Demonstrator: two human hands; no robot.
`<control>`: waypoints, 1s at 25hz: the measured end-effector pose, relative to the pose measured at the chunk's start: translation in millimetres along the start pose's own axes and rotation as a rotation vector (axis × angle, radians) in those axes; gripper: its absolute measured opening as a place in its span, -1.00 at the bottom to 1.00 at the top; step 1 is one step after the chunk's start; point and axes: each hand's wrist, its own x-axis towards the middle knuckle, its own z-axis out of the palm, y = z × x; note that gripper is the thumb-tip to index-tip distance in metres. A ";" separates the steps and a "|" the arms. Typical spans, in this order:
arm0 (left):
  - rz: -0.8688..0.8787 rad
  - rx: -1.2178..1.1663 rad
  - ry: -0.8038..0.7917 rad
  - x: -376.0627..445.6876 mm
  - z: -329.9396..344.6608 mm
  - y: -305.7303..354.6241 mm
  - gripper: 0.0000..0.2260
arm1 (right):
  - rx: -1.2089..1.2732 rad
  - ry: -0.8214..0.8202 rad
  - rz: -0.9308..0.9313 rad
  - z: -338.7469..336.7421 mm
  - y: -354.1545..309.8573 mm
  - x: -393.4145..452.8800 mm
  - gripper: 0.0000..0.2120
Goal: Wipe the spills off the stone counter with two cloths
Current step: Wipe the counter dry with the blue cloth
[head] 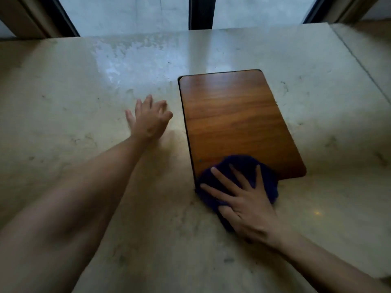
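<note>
A pale stone counter [63, 102] fills the view. A dark blue cloth [243, 166] lies bunched over the near left corner of a wooden board [230, 115]. My right hand [243, 206] presses flat on that cloth with fingers spread. My left hand [149, 117] is stretched out over the bare counter left of the board, fingers apart, nothing in it. A wet, streaky patch [127, 60] shines on the counter beyond my left hand. Only one cloth is in view.
The wooden board lies flat on the counter, right of centre. A window with dark frames [201, 13] runs along the counter's far edge. A seam [359, 60] crosses the stone at the right.
</note>
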 end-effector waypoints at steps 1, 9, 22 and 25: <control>0.027 -0.041 -0.014 -4.6 -7.5 -10.0 -0.45 | -0.017 0.005 0.022 3.8 -11.8 -32.6 -0.46; 0.227 0.148 0.053 -35.4 -26.1 -77.0 -0.41 | -0.180 -0.148 0.097 33.2 -91.9 -138.8 -0.40; 0.115 0.332 0.111 -35.7 -19.1 -87.4 -0.50 | 0.066 0.029 0.268 -16.9 -36.8 249.7 -0.51; 0.125 0.338 0.159 -32.0 -18.3 -87.6 -0.48 | 0.069 0.009 0.378 -45.6 16.6 379.3 -0.52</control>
